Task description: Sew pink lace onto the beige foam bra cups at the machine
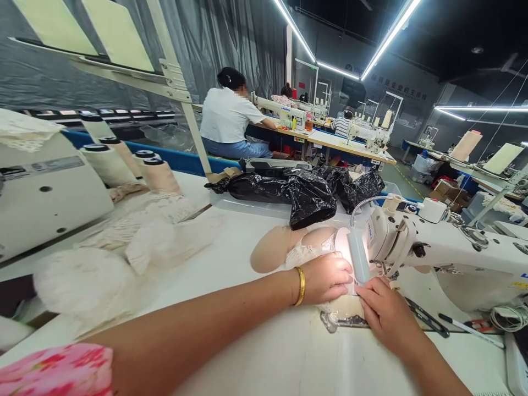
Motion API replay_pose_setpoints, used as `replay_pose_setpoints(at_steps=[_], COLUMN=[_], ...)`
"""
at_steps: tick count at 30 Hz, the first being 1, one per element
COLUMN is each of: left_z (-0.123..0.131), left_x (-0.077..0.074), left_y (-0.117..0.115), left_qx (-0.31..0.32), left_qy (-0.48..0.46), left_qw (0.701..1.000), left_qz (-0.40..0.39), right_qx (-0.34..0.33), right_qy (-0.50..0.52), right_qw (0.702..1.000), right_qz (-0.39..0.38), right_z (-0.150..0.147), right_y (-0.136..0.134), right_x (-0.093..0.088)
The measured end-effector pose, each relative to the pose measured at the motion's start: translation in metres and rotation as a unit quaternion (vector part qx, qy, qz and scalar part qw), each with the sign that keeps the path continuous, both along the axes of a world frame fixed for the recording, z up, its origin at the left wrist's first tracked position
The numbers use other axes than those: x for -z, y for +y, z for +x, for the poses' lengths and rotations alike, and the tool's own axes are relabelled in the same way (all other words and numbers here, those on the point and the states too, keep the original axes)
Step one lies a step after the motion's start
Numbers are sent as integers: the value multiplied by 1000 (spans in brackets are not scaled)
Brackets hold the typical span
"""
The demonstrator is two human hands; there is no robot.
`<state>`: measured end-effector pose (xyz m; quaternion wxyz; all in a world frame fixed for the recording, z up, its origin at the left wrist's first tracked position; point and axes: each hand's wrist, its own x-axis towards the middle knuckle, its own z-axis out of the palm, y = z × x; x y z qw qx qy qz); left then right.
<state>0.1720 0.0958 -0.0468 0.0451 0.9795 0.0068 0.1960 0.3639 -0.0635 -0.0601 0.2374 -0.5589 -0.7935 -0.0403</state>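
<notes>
Your left hand point(325, 278) and right hand point(385, 313) press flat, fingers narrow, on the lace piece point(309, 254) under the sewing machine point(454, 258); seam apparently mid-run, more pieces stacked left.

Bare table point(247, 286) left of the hands point(355, 297); sewing machine point(449, 253) close right, black bags point(309, 198) behind.

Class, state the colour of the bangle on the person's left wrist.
Gold. The bangle circles the wrist just behind the left hand; the head view shows it.

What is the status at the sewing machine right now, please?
Left hand and right hand flat on beige fabric under sewing machine. Black bag behind, clear.
</notes>
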Motion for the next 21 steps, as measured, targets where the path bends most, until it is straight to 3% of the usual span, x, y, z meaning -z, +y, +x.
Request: replay_pose_setpoints(at_steps=[10,16,19,21], left_z=[1,-2,-16,-26], left_x=[7,-2,-13,-24], left_y=[-10,-17,-35,-51], left_qx=[-118,-156,-133,-77], left_qy=[36,26,-2,-63], left_qw=[992,986,988,992], left_qz=[37,56,78,82], right_qx=[-3,-3,-1,-7], right_qy=[14,22,12,3], right_qw=[1000,999,998,997], right_qz=[20,48,61,73], right_z=[4,4,3,4], right_y=[6,10,14,19], right_x=[14,18,22,28])
